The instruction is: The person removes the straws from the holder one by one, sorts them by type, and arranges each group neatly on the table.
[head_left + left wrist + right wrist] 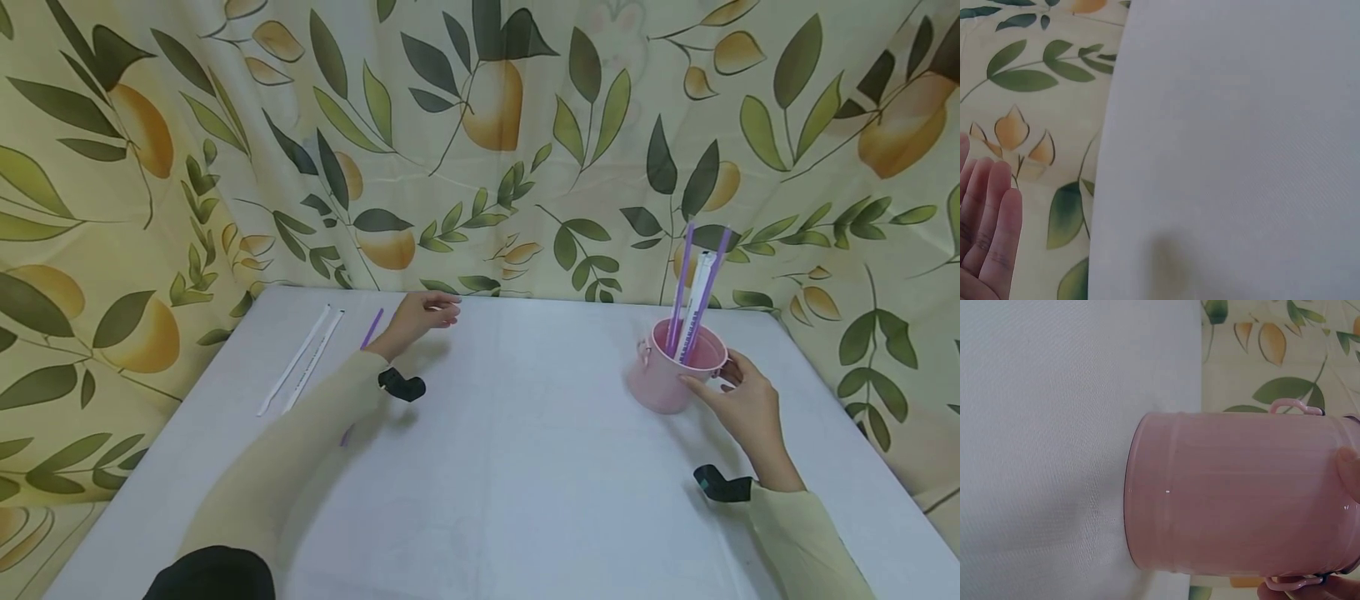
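My right hand [750,410] grips a small pink bucket [660,383] near its rim, thumb on the front wall and fingers at a side handle. In the right wrist view the pink bucket [1241,494] fills much of the picture, with the thumb [1349,472] on its wall. Purple straws [708,292] and white paper-wrapped straws [696,304] stand in the bucket, leaning. Over the far left part of the table my left hand [418,321] holds nothing, its fingers loosely bent. A purple straw [371,328] lies beneath the left forearm, its middle hidden.
Two white wrapped straws [294,360] lie side by side on the white table [525,467], left of the left forearm. A curtain [465,208] with leaf and fruit print hangs behind the table's far edge.
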Demonstrator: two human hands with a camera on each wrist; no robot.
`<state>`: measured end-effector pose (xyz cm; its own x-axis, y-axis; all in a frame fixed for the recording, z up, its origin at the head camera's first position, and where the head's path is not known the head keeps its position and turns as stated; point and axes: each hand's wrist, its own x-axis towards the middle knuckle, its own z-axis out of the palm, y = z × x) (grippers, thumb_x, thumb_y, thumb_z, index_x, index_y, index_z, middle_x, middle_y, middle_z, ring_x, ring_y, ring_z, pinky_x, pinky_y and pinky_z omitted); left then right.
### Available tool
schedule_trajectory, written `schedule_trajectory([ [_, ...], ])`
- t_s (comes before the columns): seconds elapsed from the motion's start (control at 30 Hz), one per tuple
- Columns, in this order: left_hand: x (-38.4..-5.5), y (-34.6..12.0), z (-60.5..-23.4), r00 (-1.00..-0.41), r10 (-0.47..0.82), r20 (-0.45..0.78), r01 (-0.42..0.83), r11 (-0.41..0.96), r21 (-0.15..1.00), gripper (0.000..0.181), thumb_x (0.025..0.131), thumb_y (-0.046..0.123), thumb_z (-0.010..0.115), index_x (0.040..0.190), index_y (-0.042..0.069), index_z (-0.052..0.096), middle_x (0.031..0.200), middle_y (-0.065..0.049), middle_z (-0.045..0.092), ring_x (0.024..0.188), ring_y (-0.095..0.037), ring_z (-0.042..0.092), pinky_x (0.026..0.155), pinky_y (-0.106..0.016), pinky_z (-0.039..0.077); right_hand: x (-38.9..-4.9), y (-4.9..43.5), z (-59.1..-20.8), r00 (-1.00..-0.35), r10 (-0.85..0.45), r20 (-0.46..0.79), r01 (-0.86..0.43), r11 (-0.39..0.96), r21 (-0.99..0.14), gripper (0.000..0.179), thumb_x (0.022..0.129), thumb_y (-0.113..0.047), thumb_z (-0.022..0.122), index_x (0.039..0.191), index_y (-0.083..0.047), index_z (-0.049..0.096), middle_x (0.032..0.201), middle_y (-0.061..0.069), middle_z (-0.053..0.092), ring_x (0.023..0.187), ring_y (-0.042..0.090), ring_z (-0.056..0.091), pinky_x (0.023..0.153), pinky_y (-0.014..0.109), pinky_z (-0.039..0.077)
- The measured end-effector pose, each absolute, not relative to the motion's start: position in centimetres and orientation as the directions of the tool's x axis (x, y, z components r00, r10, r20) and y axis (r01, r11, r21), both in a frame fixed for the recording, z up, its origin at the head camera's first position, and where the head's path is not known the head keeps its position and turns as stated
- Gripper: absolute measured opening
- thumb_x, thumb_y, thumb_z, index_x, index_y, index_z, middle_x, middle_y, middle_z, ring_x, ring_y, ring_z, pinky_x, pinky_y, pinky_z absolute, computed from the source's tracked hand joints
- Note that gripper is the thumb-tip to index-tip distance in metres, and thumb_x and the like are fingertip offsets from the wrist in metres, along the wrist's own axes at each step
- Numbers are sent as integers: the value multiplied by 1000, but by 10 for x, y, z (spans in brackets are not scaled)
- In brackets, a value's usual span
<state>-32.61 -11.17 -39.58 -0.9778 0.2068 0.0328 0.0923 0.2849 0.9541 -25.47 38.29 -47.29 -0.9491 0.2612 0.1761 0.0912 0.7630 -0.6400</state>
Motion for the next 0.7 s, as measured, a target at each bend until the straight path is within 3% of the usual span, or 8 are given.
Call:
schedule_trajectory([
  [0.37, -340, -72, -383, -973, 227, 38, 103, 281, 954, 31, 91, 15, 62, 118, 0, 62, 110, -17, 66, 92, -20, 66, 85, -27, 56, -257, 386, -475, -948, 264, 178, 92, 761, -642, 103, 73, -70, 61, 149, -13, 23, 140, 23, 46, 124, 42, 47, 95, 57, 44],
  [0.7, -342, -20, -367, -950, 304, 71, 142, 220, 965, 30, 91, 15, 62, 119, 4, 63, 112, -16, 66, 96, -23, 67, 85, -25, 55, -257, 385, -476, -950, 275, 145, 114, 742, -660, 105, 71, -71, 61, 150, -13, 22, 141, 23, 44, 125, 43, 45, 96, 59, 43],
])
